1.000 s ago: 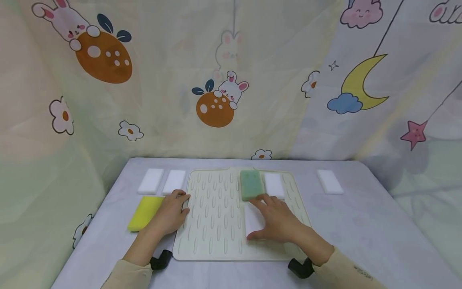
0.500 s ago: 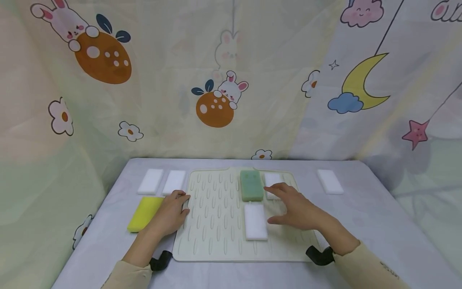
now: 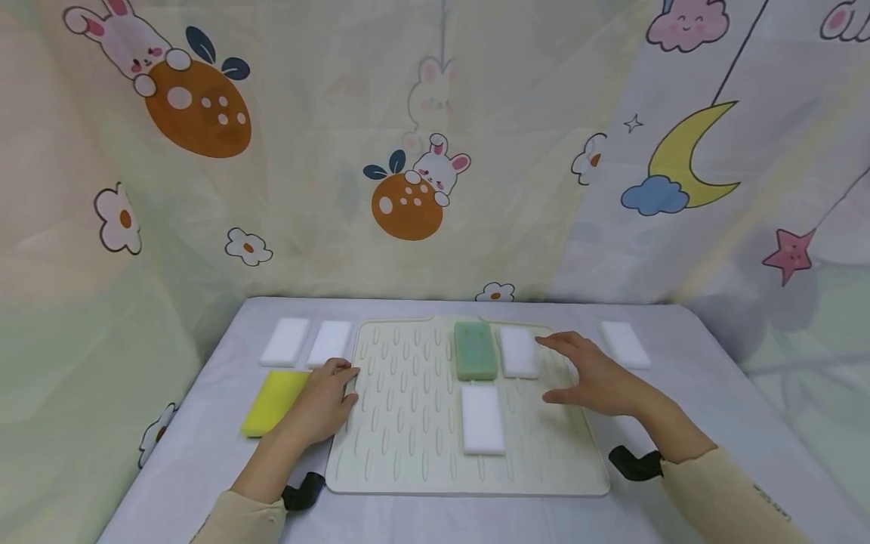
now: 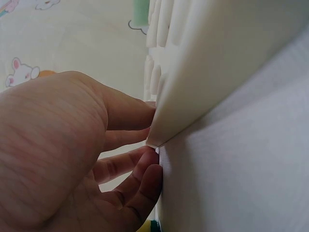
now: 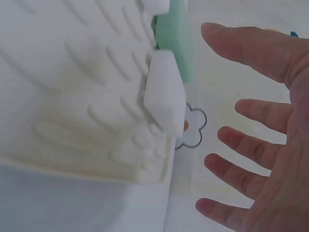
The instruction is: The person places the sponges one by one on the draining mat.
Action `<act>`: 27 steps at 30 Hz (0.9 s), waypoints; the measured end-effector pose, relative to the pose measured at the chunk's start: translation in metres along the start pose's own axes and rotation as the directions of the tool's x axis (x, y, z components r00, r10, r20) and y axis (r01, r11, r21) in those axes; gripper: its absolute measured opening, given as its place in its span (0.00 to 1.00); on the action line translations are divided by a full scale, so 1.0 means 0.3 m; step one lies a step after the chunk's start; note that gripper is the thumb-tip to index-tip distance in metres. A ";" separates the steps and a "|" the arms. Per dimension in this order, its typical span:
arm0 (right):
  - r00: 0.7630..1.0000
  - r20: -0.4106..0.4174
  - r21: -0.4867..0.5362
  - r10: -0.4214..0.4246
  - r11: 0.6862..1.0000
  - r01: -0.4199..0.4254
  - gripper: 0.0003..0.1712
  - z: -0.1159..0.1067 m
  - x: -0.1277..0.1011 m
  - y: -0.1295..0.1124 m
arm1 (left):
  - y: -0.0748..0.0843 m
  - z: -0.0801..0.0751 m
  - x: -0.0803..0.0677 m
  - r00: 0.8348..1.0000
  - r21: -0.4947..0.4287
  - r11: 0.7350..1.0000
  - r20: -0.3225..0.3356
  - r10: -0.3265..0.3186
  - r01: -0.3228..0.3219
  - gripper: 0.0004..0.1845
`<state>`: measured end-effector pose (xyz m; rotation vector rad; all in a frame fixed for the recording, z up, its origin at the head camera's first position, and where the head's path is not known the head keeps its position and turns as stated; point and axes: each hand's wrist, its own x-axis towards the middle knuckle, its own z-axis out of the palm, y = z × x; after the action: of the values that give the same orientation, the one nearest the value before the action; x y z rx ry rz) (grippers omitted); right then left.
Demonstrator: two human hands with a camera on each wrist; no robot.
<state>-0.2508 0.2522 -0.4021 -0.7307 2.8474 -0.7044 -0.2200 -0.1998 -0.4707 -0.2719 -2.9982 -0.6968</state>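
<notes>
My left hand [image 3: 321, 406] rests at the left edge of a cream ridged mat [image 3: 401, 393], its fingertips and thumb touching that edge; the left wrist view shows the relaxed fingers against the mat's side. Over the mat's right edge my right hand [image 3: 598, 378] hovers with spread fingers, holding nothing. Nearest to it lies a white sponge block [image 3: 519, 353] on the mat. Beside that block is a green sponge [image 3: 475, 351]. A second white sponge block [image 3: 483, 420] lies in front of the green one. The right wrist view shows the right hand [image 5: 260, 130] apart from these.
A yellow sponge [image 3: 273, 403] lies left of the mat, beside my left hand. Two white blocks, one of them a white block [image 3: 285, 342], lie at the back left of the table [image 3: 469, 521]. Another white block [image 3: 624, 345] lies at the back right. A printed curtain [image 3: 306, 151] hangs behind.
My right hand has drawn away from the front white sponge block and moved right and back, past the rear block, to the mat's right edge. The left hand has stayed in place.
</notes>
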 end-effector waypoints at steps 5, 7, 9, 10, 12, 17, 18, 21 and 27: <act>1.000 -0.007 -0.032 0.023 0.999 -0.023 0.52 -0.036 -0.005 0.042 | -0.001 0.000 0.001 1.000 -0.003 1.000 0.001 0.000 0.000 0.25; 0.999 -0.009 -0.040 0.033 0.999 -0.033 0.52 -0.049 -0.007 0.061 | -0.003 0.002 0.002 1.000 -0.003 1.000 0.000 0.001 -0.001 0.25; 0.999 -0.010 -0.044 0.042 0.998 -0.042 0.53 -0.062 -0.008 0.080 | -0.003 0.002 0.002 1.000 -0.004 1.000 -0.002 0.004 -0.004 0.25; 0.999 -0.009 -0.048 0.047 0.998 -0.047 0.53 -0.068 -0.008 0.090 | -0.004 0.003 0.003 1.000 -0.004 1.000 -0.004 0.006 -0.006 0.25; 0.998 -0.006 -0.058 0.059 0.997 -0.060 0.53 -0.079 -0.007 0.111 | -0.005 0.004 0.004 1.000 -0.002 1.000 -0.004 0.006 -0.006 0.25; 0.994 0.011 -0.075 0.108 0.991 -0.106 0.54 -0.100 0.000 0.166 | -0.010 0.007 0.006 1.000 0.001 1.000 0.001 0.003 -0.003 0.26; 0.993 0.014 -0.079 0.118 0.990 -0.117 0.54 -0.103 0.001 0.178 | -0.011 0.008 0.006 1.000 0.001 1.000 0.001 0.003 -0.003 0.26; 0.990 0.018 -0.091 0.137 0.987 -0.135 0.55 -0.114 0.002 0.214 | -0.014 0.008 0.007 1.000 0.000 1.000 0.006 -0.003 0.003 0.26; 0.990 0.027 -0.086 0.139 0.987 -0.137 0.56 -0.138 0.003 0.284 | -0.017 0.010 0.011 1.000 0.005 1.000 0.006 -0.006 0.006 0.26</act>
<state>-0.2971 0.3347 -0.4051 -0.5432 2.8776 -0.5512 -0.2241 -0.2024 -0.4753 -0.2650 -3.0072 -0.6909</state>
